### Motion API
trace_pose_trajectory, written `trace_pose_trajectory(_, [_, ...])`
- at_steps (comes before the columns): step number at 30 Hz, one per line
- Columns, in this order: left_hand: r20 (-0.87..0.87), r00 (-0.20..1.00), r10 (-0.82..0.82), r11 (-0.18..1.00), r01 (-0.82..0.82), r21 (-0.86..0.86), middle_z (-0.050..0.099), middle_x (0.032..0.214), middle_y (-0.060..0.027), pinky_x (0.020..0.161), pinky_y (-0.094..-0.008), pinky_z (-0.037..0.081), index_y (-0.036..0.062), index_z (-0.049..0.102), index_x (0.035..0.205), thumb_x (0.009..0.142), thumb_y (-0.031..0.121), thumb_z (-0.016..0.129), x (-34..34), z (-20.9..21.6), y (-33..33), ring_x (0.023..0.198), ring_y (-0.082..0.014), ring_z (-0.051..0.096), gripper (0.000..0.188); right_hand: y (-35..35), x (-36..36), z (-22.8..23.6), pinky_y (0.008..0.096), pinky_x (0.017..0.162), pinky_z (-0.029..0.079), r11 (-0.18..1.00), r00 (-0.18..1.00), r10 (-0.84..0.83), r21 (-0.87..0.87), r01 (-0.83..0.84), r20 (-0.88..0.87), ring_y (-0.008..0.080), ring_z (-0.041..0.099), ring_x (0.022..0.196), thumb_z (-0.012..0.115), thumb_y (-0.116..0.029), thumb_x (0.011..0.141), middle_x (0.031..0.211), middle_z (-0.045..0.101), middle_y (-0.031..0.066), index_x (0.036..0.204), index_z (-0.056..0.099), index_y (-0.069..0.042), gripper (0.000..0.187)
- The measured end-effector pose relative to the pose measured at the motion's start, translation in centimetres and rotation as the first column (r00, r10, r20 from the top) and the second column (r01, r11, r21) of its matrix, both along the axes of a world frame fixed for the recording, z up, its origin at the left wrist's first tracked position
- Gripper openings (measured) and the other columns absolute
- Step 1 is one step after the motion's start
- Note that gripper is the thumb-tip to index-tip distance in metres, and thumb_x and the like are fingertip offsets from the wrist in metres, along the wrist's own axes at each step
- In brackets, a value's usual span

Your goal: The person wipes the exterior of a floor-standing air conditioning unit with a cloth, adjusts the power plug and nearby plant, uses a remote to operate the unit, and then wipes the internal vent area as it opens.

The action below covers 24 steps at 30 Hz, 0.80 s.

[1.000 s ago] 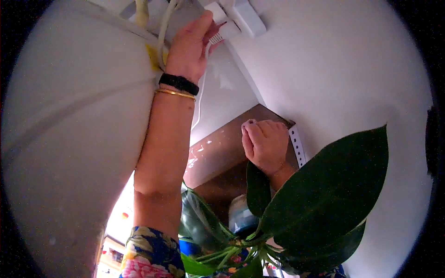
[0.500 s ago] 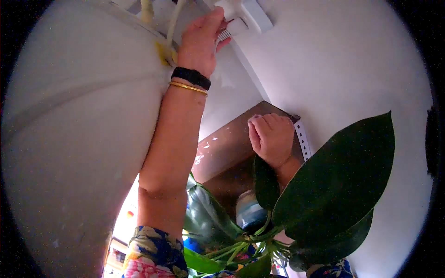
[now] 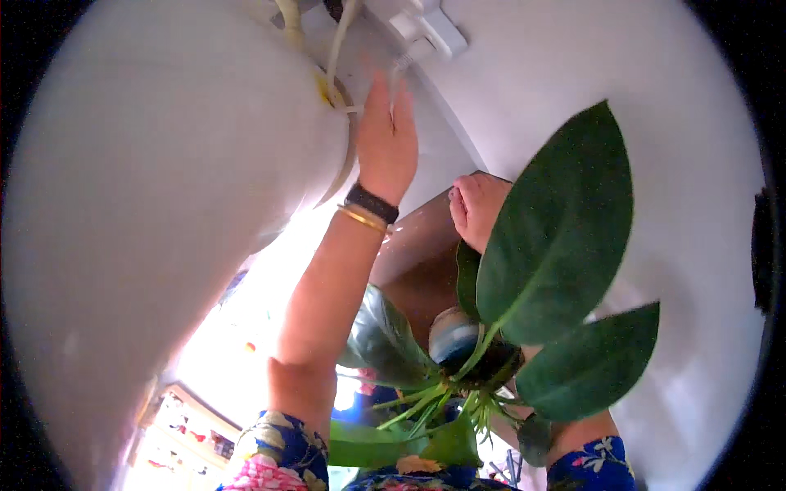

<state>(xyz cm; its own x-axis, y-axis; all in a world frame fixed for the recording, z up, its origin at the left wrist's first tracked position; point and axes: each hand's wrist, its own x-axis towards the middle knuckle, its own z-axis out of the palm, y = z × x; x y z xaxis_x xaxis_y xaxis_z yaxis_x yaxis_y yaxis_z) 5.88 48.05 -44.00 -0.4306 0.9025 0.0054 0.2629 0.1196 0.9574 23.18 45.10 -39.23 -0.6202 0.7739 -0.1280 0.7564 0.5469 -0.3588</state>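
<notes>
The left hand reaches out with straight fingers, tips too blurred to make out, near the white plug at the far socket block. A broad leaf partly hides the right hand, curled fist-like; bare wall spreads right.

Left hand has a black wristband behind it, skinny gold bangle just elbow-side of the wristband. Well down-arm from the wristband: loud blue floral left sleeve, pink and cream. Right sleeve, well right of the wristband, kinda matches.
</notes>
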Motion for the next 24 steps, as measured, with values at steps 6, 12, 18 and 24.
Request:
trace_pose_trajectory(6, [-0.114,0.985,-0.13,0.991,0.128,-0.026,0.048,0.139,-0.0254,0.107,-0.039,0.038,-0.0033,0.045,0.137,0.098,0.023,0.053,-2.8,7.2,-9.8,0.13,-0.0358,0.046,0.048,-1.7,-3.2,0.1,0.0385,0.064,0.05,0.809,0.867,-0.458,-0.495,0.316,-0.195,0.0244,0.064,0.071,0.059,-0.009,0.087,0.078,0.062,0.0119,0.096,0.061,-0.002,0.012])
trace_pose_trajectory(12, [-0.044,0.975,-0.217,0.976,0.218,0.015,0.055,0.13,-0.0243,0.097,-0.041,0.047,0.0023,0.053,0.13,0.092,0.021,0.062,-1.6,12.6,-14.4,0.117,-0.0404,0.055,0.043,-1.3,2.5,5.9,0.0366,0.066,0.05,0.758,0.773,-0.564,-0.555,0.344,-0.291,0.0217,0.064,0.073,0.062,-0.015,0.088,0.081,0.065,0.0121,0.096,0.062,-0.002,0.016])
trace_pose_trajectory(18, [0.003,0.969,-0.245,0.969,0.245,0.032,0.059,0.123,-0.0214,0.09,-0.0409,0.05,0.0024,0.06,0.118,0.088,0.018,0.066,-1.2,18.7,-16.1,0.109,-0.0397,0.059,0.034,-2.4,7.5,11.1,0.0311,0.066,0.05,0.806,0.748,-0.564,-0.431,0.406,-0.351,0.0165,0.062,0.071,0.062,-0.015,0.089,0.084,0.065,0.008,0.1,0.063,-0.004,0.016])
trace_pose_trajectory(24, [0.214,0.963,-0.163,0.984,0.175,-0.036,0.06,0.127,-0.0139,0.088,-0.032,0.049,0.0035,0.056,0.128,0.092,0.019,0.065,0.0,26.2,-19.9,0.111,-0.0228,0.059,0.04,-6.6,6.0,23.0,0.0276,0.064,0.051,0.678,0.555,-0.712,-0.216,0.702,-0.431,0.0141,0.06,0.069,0.057,-0.015,0.095,0.084,0.062,0.005,0.101,0.063,-0.006,0.013])
